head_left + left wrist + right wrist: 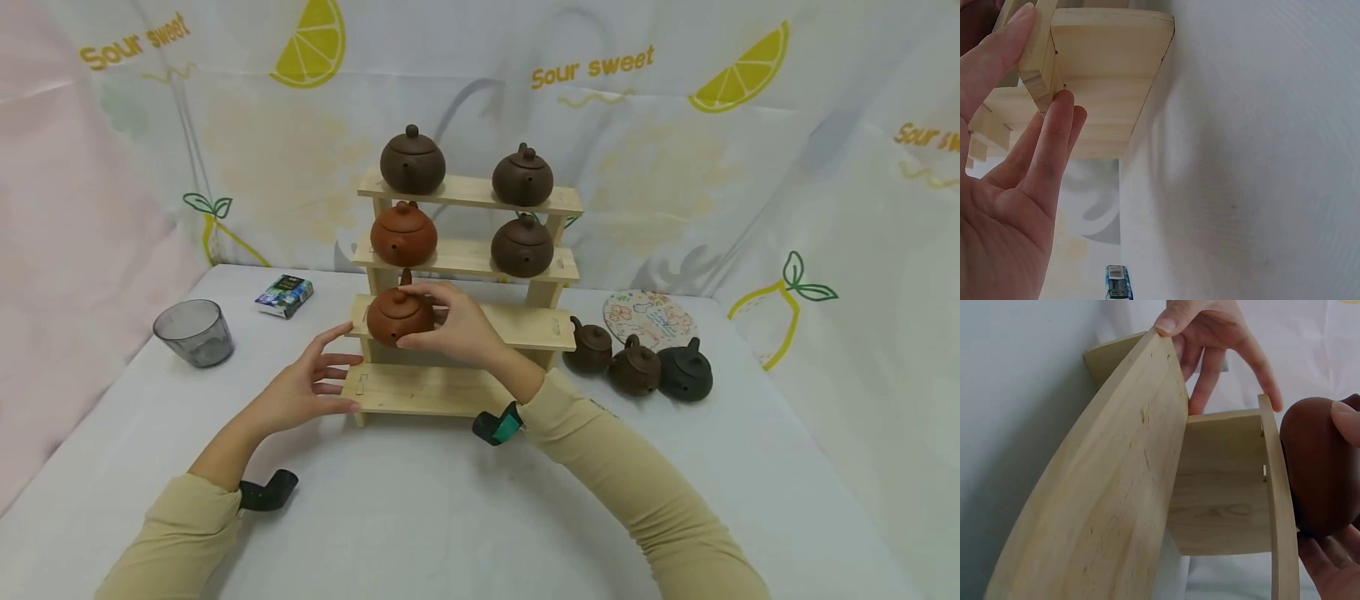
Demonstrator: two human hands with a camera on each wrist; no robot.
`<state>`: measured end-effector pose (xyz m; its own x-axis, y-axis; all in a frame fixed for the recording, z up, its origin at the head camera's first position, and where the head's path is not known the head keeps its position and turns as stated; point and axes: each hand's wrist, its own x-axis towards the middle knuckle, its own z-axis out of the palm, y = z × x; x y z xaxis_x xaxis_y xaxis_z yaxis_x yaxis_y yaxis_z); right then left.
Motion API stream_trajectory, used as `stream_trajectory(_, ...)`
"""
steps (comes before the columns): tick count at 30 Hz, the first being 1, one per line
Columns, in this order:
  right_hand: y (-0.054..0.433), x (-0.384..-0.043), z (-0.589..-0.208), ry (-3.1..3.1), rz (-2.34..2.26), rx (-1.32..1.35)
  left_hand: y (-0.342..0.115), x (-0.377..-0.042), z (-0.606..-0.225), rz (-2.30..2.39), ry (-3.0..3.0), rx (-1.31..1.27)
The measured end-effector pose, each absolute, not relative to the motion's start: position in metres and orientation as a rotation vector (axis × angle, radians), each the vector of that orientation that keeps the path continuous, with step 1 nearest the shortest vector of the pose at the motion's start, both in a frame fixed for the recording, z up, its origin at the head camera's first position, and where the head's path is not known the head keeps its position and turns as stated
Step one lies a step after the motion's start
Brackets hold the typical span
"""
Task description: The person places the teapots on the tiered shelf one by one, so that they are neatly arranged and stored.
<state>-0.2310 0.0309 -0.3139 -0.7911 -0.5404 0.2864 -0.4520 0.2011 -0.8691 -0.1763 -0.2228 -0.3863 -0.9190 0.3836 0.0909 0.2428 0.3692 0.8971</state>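
My right hand [461, 329] holds a reddish-brown clay teapot [397, 318] at the left end of the stand's second board from the bottom. Its thumb lies on the front of the pot and its fingers reach over the top and far side. In the right wrist view the teapot [1319, 465] is right at the board. My left hand [296, 392] touches the left ends of the two lower boards of the wooden stand [420, 387], fingers spread. The left wrist view shows its thumb and fingertips against a board end [1038, 59].
Higher on the stand sit another reddish teapot [403, 236] and several dark brown ones. Three dark teapots, the nearest being a brown one [635, 369], and a round patterned mat [648, 317] lie right. A glass [197, 333] and small box [285, 296] are left.
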Motion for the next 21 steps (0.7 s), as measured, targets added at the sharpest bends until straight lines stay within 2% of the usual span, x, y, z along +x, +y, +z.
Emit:
stream_trajectory(12,0.029,-0.231,-0.314,2.351,-1.692,-1.014,-0.222,-0.177,-0.386,1.605,2.483,0.594)
stream_trajectory(21,0.051,-0.222,-0.314,2.317,-1.786,-1.020,-0.222,-0.176,-0.386,1.609,2.490,0.588)
